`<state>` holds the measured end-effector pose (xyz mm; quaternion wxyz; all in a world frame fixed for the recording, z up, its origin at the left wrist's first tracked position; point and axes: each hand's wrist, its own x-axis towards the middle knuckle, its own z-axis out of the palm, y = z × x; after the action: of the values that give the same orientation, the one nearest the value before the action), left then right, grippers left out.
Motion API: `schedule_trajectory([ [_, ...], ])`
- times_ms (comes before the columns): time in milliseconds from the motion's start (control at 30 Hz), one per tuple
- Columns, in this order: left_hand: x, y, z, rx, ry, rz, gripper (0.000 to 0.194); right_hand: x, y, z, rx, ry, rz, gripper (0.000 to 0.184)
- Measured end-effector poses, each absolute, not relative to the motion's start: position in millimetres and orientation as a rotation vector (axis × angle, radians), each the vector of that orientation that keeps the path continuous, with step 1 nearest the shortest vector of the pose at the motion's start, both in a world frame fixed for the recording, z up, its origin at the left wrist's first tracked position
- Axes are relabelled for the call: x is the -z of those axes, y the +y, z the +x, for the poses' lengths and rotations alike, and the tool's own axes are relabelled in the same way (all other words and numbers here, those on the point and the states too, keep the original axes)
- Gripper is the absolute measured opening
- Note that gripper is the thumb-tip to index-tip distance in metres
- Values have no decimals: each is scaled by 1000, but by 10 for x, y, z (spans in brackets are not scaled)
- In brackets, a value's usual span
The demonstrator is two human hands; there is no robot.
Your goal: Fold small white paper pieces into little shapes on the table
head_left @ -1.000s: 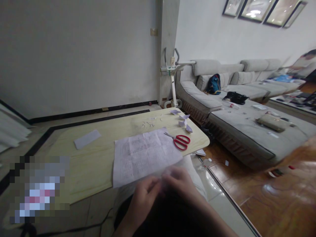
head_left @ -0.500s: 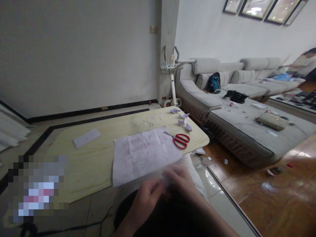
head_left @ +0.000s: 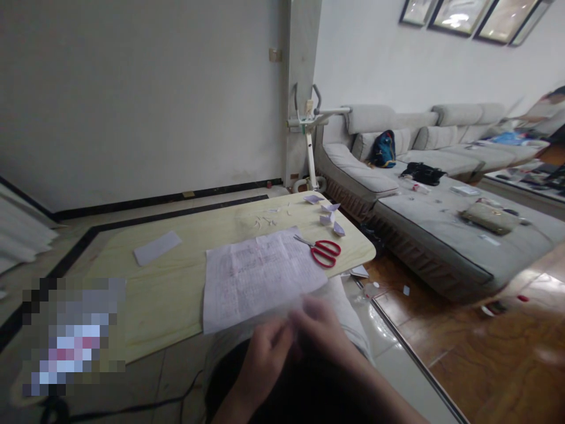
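Note:
My left hand point(head_left: 267, 348) and my right hand point(head_left: 318, 323) meet above my lap, just off the near edge of the table. Both are closed, with thumbs and fingertips brought together. Whatever lies between the fingertips is too blurred and covered to make out. Just beyond them a creased printed sheet of paper point(head_left: 256, 277) overhangs the table edge. Red-handled scissors point(head_left: 324, 252) rest at its right corner. Several small folded paper pieces point(head_left: 326, 219) stand at the table's far right, and thin paper scraps point(head_left: 267, 221) lie behind the sheet.
The pale wooden table point(head_left: 170, 300) carries a folded paper strip point(head_left: 158, 248) on its left side. A pixelated patch hides the near left corner. To the right stand a grey sofa point(head_left: 432, 235) with bags and an exercise machine point(head_left: 309, 147). A person point(head_left: 545, 115) is at the far right.
My right hand has shifted slightly at the fingertips, blurred by motion, while both hands stay together. The whole view has moved a little; the things on the table keep their places.

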<state>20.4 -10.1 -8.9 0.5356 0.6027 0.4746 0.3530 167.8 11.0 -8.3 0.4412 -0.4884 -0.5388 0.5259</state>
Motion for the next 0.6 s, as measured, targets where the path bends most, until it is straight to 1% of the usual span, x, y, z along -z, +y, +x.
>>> schedule_trajectory([
  [100,98,-113,200,-808,1127,1469,38,90,125,1700,-1250,-1331,-1228,38],
  [300,2,-122,198,-790,1087,1516,42,70,154,1706,-1279,-1259,-1171,41],
  [600,38,-141,239,-823,1091,1468,41,14,176,1703,-1300,-1197,-1204,28],
])
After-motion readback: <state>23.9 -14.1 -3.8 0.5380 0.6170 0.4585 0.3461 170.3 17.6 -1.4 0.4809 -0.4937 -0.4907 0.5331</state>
